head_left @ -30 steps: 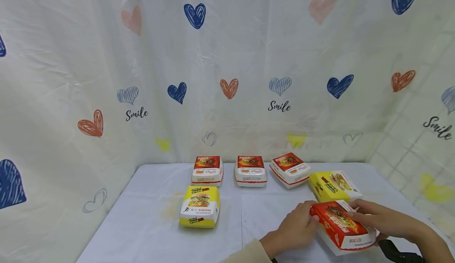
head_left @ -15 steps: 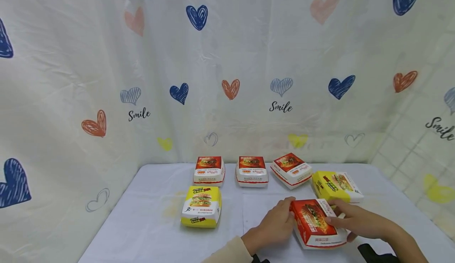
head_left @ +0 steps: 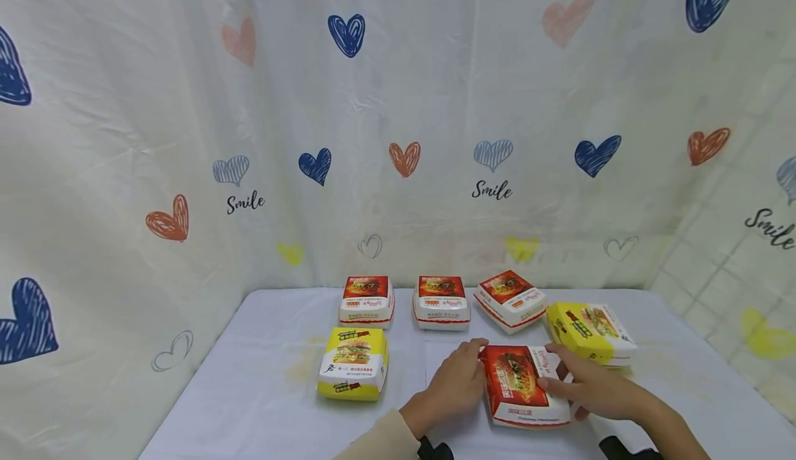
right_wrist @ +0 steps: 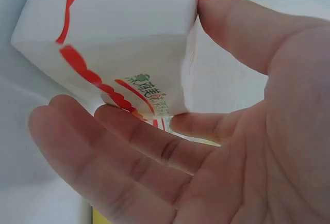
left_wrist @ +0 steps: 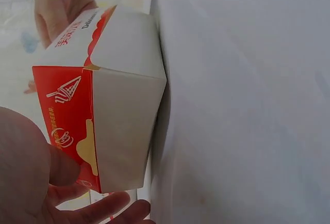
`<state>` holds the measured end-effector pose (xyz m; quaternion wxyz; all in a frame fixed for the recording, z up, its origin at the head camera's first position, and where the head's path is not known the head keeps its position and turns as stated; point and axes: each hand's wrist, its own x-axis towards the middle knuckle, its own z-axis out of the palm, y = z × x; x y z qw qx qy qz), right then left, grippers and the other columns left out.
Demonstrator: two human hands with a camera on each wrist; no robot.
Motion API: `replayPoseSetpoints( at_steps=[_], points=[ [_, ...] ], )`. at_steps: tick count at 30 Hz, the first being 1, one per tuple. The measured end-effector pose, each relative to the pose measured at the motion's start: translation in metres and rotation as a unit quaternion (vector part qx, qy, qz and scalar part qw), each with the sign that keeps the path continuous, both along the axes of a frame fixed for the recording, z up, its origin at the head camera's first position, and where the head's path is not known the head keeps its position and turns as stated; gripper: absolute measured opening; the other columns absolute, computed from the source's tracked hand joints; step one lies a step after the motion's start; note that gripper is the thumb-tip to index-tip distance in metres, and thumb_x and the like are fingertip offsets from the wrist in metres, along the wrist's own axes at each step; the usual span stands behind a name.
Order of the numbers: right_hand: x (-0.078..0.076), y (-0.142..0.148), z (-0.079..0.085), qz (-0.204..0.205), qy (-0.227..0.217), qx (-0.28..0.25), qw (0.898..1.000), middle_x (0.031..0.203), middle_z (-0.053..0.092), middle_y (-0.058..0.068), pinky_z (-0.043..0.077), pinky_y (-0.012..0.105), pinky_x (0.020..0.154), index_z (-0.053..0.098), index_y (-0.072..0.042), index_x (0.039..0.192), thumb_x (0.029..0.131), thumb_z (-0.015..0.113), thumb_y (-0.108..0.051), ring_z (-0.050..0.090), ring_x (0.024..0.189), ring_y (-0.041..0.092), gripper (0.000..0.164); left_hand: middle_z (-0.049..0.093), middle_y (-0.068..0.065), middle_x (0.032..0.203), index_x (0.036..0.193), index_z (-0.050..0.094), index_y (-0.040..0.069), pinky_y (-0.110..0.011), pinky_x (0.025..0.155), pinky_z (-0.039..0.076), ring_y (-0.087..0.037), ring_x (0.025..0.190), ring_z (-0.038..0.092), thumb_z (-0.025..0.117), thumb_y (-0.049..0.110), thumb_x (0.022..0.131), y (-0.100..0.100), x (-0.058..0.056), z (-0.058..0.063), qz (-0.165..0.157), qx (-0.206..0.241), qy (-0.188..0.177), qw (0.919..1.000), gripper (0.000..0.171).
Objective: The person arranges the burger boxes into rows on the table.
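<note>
A red and white burger box (head_left: 521, 385) lies near the front of the white-covered table, printed lid up, between both hands. My left hand (head_left: 457, 379) grips its left side near the far corner; in the left wrist view the thumb (left_wrist: 64, 168) presses the red side and fingers reach past the far edge. From the right, my right hand (head_left: 591, 384) holds the box, thumb on the lid and fingers along the side wall. In the right wrist view those fingers (right_wrist: 139, 136) curve along the white wall. The box's base sits close to the cloth.
Three red and white burger boxes (head_left: 367, 301) stand in a row at the back, the right one turned. A yellow burger box (head_left: 352, 363) is at left, and another yellow burger box (head_left: 591, 332) lies just behind the right hand. A heart-printed curtain (head_left: 435, 101) hangs behind the table.
Both hands have moved left together with the red and white burger box, drawing it away from the right yellow box. The box has turned straighter, and the other boxes have stayed put.
</note>
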<state>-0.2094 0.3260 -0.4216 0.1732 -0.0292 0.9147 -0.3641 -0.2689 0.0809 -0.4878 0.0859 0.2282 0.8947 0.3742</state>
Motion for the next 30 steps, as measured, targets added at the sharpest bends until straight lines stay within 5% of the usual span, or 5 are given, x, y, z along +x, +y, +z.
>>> replayPoseSetpoints(
  at_steps=[7,12,18,26,30],
  points=[
    [-0.012,-0.016,0.008,0.017,-0.002,0.013,1.000,0.105,0.057,0.010,0.060,0.041,0.069,0.025,0.002,0.155,0.096,0.069,-0.043,0.062,0.082,0.022,0.086,0.063,0.005,0.132,0.143,0.050,0.026,-0.041,0.096,0.057,-0.010,0.115,0.062,0.056,0.033,0.105,-0.013,-0.004,0.004,0.061,-0.019,0.028,0.9976,0.039],
    [-0.022,-0.018,0.017,0.025,-0.004,0.044,0.999,0.104,0.061,0.007,0.060,0.041,0.069,0.033,0.000,0.152,0.096,0.069,-0.044,0.062,0.086,0.022,0.080,0.064,0.004,0.127,0.144,0.051,0.024,-0.038,0.091,0.057,-0.010,0.110,0.063,0.056,0.036,0.105,-0.022,-0.003,0.007,0.070,-0.005,0.038,0.9968,0.041],
    [-0.032,-0.012,0.017,0.023,0.011,0.029,0.999,0.115,0.063,0.009,0.061,0.044,0.074,0.044,-0.004,0.147,0.098,0.066,-0.042,0.063,0.094,0.023,0.066,0.061,0.002,0.129,0.147,0.047,0.024,-0.035,0.088,0.055,-0.008,0.106,0.062,0.055,0.047,0.103,-0.029,0.001,0.009,0.034,0.010,0.037,0.9987,0.050],
    [-0.034,-0.007,0.003,0.037,0.036,0.006,0.999,0.124,0.062,0.014,0.058,0.042,0.077,0.048,-0.002,0.146,0.099,0.065,-0.038,0.063,0.097,0.023,0.061,0.045,-0.005,0.153,0.157,0.030,0.035,-0.050,0.101,0.054,-0.020,0.122,0.059,0.059,0.067,0.094,-0.034,0.006,0.011,-0.023,-0.035,-0.033,0.9986,0.077],
    [-0.033,-0.007,-0.002,0.037,0.041,0.018,0.998,0.125,0.062,0.014,0.056,0.041,0.075,0.046,-0.002,0.147,0.100,0.063,-0.040,0.062,0.092,0.022,0.063,0.043,-0.003,0.155,0.161,0.021,0.034,-0.047,0.100,0.055,-0.017,0.123,0.059,0.060,0.074,0.088,-0.035,0.006,0.010,-0.052,-0.064,-0.031,0.9961,0.092]
  ],
)
